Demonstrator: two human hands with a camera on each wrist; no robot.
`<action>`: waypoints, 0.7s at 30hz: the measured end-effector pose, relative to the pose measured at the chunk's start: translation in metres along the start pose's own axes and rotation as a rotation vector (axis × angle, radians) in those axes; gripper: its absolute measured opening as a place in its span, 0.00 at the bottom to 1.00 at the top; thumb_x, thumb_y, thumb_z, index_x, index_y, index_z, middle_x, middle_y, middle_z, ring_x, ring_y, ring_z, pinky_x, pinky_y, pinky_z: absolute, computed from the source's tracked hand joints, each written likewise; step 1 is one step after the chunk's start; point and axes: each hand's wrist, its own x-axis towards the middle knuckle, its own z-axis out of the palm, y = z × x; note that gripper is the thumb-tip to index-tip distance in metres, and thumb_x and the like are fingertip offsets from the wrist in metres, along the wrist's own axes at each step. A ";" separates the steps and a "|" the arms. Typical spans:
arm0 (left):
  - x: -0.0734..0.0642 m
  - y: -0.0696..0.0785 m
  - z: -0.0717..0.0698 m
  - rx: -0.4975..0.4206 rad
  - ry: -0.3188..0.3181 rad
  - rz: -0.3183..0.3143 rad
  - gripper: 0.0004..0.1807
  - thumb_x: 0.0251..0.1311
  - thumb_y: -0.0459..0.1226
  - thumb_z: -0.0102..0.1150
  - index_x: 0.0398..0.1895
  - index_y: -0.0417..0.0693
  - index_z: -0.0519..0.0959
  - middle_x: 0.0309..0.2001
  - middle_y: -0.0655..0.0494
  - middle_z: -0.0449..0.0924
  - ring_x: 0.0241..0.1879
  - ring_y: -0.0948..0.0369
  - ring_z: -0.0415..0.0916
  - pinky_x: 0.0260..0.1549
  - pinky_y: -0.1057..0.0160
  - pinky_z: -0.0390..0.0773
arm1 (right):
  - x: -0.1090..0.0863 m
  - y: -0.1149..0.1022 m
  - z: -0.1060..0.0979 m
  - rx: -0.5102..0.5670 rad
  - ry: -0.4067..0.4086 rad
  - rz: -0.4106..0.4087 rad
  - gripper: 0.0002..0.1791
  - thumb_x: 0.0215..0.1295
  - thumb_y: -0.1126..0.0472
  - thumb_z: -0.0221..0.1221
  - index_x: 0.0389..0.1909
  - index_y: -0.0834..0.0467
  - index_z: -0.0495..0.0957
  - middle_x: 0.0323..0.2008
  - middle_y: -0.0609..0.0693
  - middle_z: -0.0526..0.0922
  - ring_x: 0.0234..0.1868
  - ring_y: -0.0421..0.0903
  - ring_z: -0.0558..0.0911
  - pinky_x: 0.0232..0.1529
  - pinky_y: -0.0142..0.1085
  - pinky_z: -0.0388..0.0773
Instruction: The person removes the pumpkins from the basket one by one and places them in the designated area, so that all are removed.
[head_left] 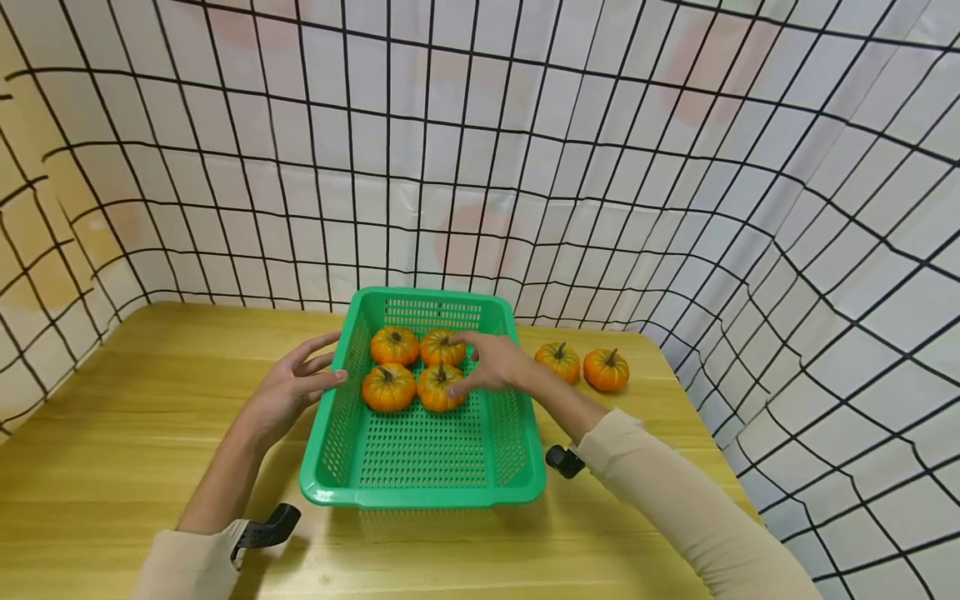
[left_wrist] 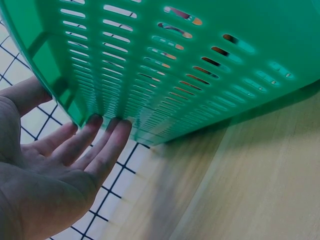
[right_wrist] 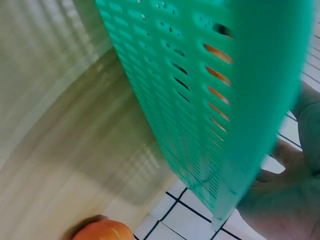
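Observation:
A green plastic basket [head_left: 423, 497] with slotted walls stands on the wooden table. Four small orange pumpkins sit together in its far half, among them a back-right pumpkin [head_left: 433, 348] and a front-right pumpkin [head_left: 433, 400]. My left hand [head_left: 288, 387] holds the basket's left side, thumb over the rim and fingers against the outer wall [left_wrist: 165, 85]. Over the right wall reaches my right hand [head_left: 495, 362], thumb and fingers spread apart. Its fingertips overlap the back-right pumpkin, and its thumb overlaps the front-right one.
Right of the basket, two more pumpkins lie on the table: a nearer one [head_left: 558, 364], partly behind the right wrist, and a farther one [head_left: 606, 371]. A white sheet with black grid netting [head_left: 465, 167] rises along the table's back and right edges.

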 end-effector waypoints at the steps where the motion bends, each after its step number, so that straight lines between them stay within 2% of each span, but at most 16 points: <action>1: 0.000 0.000 0.000 0.001 0.000 0.000 0.42 0.67 0.34 0.63 0.81 0.48 0.53 0.74 0.34 0.60 0.59 0.60 0.78 0.53 0.64 0.81 | 0.000 0.001 0.001 0.011 0.003 -0.003 0.48 0.57 0.43 0.73 0.76 0.49 0.63 0.62 0.63 0.78 0.58 0.58 0.78 0.53 0.51 0.80; 11: 0.000 0.000 0.001 0.006 -0.001 0.001 0.42 0.67 0.34 0.63 0.81 0.48 0.53 0.74 0.34 0.61 0.59 0.58 0.78 0.53 0.65 0.81 | 0.001 0.003 0.014 0.055 0.019 -0.007 0.49 0.56 0.45 0.74 0.77 0.50 0.62 0.67 0.61 0.75 0.63 0.57 0.77 0.56 0.52 0.80; 17: -0.001 0.000 0.001 0.008 -0.002 0.002 0.42 0.68 0.35 0.63 0.81 0.48 0.53 0.74 0.34 0.60 0.60 0.58 0.77 0.53 0.64 0.81 | 0.004 0.003 0.023 0.039 0.038 -0.005 0.49 0.56 0.43 0.74 0.77 0.49 0.62 0.69 0.59 0.73 0.62 0.57 0.77 0.59 0.52 0.78; 21: -0.001 0.000 0.001 0.018 -0.003 0.000 0.42 0.68 0.35 0.62 0.81 0.49 0.53 0.74 0.35 0.60 0.60 0.58 0.77 0.53 0.65 0.80 | 0.003 0.001 0.028 0.065 0.051 -0.009 0.50 0.55 0.45 0.75 0.76 0.51 0.62 0.71 0.59 0.70 0.68 0.60 0.73 0.64 0.54 0.75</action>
